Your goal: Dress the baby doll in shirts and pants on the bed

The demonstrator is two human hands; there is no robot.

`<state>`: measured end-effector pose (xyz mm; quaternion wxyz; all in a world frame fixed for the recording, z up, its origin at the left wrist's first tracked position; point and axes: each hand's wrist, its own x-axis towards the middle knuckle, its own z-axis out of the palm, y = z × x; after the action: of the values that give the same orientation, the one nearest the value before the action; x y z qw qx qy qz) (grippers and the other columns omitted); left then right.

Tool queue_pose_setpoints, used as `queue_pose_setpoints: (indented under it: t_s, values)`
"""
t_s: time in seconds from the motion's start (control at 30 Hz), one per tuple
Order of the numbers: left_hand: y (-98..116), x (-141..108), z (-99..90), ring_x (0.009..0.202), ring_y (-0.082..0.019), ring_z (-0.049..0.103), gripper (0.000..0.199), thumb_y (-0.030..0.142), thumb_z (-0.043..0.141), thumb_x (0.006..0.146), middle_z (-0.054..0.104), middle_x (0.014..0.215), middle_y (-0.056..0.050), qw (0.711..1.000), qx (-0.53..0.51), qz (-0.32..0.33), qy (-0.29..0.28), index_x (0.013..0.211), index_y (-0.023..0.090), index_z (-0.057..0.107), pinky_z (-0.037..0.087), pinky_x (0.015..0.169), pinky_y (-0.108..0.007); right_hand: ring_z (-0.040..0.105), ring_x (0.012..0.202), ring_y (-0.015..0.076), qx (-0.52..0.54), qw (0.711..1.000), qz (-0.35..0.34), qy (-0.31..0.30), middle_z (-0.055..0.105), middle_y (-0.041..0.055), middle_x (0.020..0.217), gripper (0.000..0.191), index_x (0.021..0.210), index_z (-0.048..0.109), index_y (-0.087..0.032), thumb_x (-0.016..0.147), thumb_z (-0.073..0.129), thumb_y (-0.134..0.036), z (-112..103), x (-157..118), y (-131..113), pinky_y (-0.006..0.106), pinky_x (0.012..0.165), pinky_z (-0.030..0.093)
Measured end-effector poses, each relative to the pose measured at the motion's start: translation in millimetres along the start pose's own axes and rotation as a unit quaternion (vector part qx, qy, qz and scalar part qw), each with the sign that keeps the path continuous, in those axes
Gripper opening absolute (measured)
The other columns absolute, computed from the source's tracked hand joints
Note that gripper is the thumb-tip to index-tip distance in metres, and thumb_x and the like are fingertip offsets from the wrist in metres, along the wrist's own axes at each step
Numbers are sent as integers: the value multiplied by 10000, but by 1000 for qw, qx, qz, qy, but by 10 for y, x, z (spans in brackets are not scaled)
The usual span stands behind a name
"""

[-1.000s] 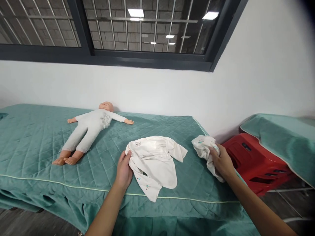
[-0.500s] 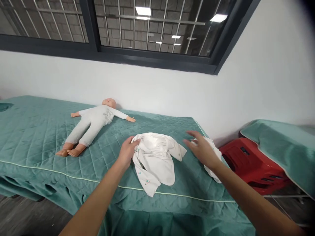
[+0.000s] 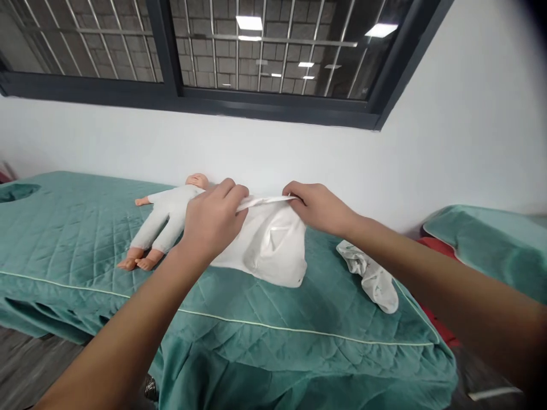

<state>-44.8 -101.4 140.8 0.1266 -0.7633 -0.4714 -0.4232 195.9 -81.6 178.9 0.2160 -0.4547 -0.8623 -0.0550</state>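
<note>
A white baby shirt (image 3: 273, 245) hangs between my two hands, its top edge pulled fairly straight and its lower part drooping just over the bed. My left hand (image 3: 217, 216) is closed on one end of that edge. The other end is pinched in my right hand (image 3: 318, 208). Behind and left of my left hand lies a baby doll (image 3: 171, 208) on its back, in a whitish body suit with bare feet; my hand hides one of its arms. A second crumpled white garment (image 3: 371, 276) rests on the bed below my right forearm.
The green quilted bed cover (image 3: 85, 228) runs along the white wall (image 3: 277, 145), with a barred window (image 3: 265, 51) above. Past the bed's right end are a red plastic object (image 3: 440, 247), partly hidden, and another green-covered surface (image 3: 496, 245).
My right hand has come left from near the crumpled garment and taken hold of the shirt. Both hands have lifted the shirt off the bed and stretched its edge.
</note>
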Motion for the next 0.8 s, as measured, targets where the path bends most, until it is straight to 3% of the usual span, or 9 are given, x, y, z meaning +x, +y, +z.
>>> queue_pose_setpoints:
  t_s: [0.07,0.17,0.3,0.47,0.6,0.7,0.8]
  values:
    - [-104,-52,25,933,-231,618,228,157,476,852,683,1032,-68,999,29,-8,37,994,216,644,408,677,-293,601,795,192,-78,997,7,0,691,28,949,286,1043,635,-222,868,418,-158,-53,-46,43,279,670,373]
    - [-258,-135,112,945,-218,612,228,146,458,856,685,1005,-60,994,6,-47,94,1002,212,621,431,741,-303,586,770,205,-154,987,39,19,688,37,910,244,984,650,-227,820,475,-181,-90,-156,127,282,635,355]
    - [-406,-228,228,922,-205,615,196,183,475,860,686,963,-39,981,-76,-129,121,1001,202,611,452,817,-316,607,792,209,-103,990,94,28,696,20,890,306,950,670,-236,781,434,-139,-87,-349,292,289,661,399]
    - [-385,-273,162,869,-201,616,162,270,565,842,712,915,-18,963,-164,-210,38,959,210,658,455,772,-290,643,874,217,68,979,184,52,731,-12,946,340,938,711,-266,771,434,-162,-106,-652,468,318,778,466]
    - [-428,-168,146,801,-216,620,176,372,590,849,719,847,-15,963,-146,-215,-68,889,235,693,431,708,-293,640,818,213,96,954,274,73,733,-5,931,262,932,727,-257,760,529,-258,-98,-824,714,318,745,481]
    - [-548,-63,369,773,-263,616,237,456,580,858,704,807,-50,969,-49,-205,-129,872,243,685,421,703,-339,650,852,223,92,949,299,29,731,0,973,276,951,723,-258,735,553,-252,78,-825,971,329,768,491]
    - [-547,-118,773,854,-302,612,208,385,558,881,695,899,-113,979,20,-158,-127,919,212,666,435,757,-384,646,961,262,60,953,295,16,722,47,1045,311,1027,700,-230,759,542,-232,484,-761,1088,394,878,488]
